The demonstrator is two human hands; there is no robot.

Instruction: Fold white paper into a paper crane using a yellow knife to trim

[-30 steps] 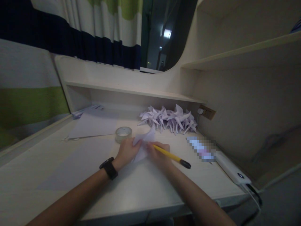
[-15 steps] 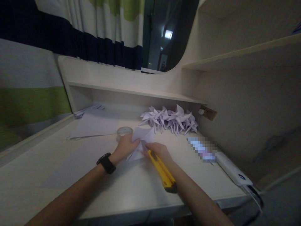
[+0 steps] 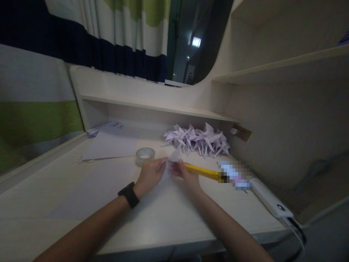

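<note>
One desk [image 3: 174, 233], pale, across the lower frame. One curtain [image 3: 117, 54], banded white, navy and green, upper left. One loose sheet [image 3: 95, 189], flat, left of centre; beyond it, a stack [image 3: 114, 142]. One row of pinwheels [image 3: 196, 140], white, bunched together, just right of centre. Your left hand [image 3: 151, 176], frame centre: thumb and fingers nearly closed, pinching the near left edge of the paper. Your right hand [image 3: 187, 175], beside it: fingers curled round the cutter, fingertips at the paper; blur hides their exact contact. One white box [image 3: 268, 196], cabled, lower right. One cutter [image 3: 203, 171], yellow, pointing rightward out of your right hand. One paper [image 3: 174, 155], folded, raised between your hands, centre. One tape roll [image 3: 145, 155], just beyond your left hand. One watch [image 3: 129, 194], black, on your left wrist.
</note>
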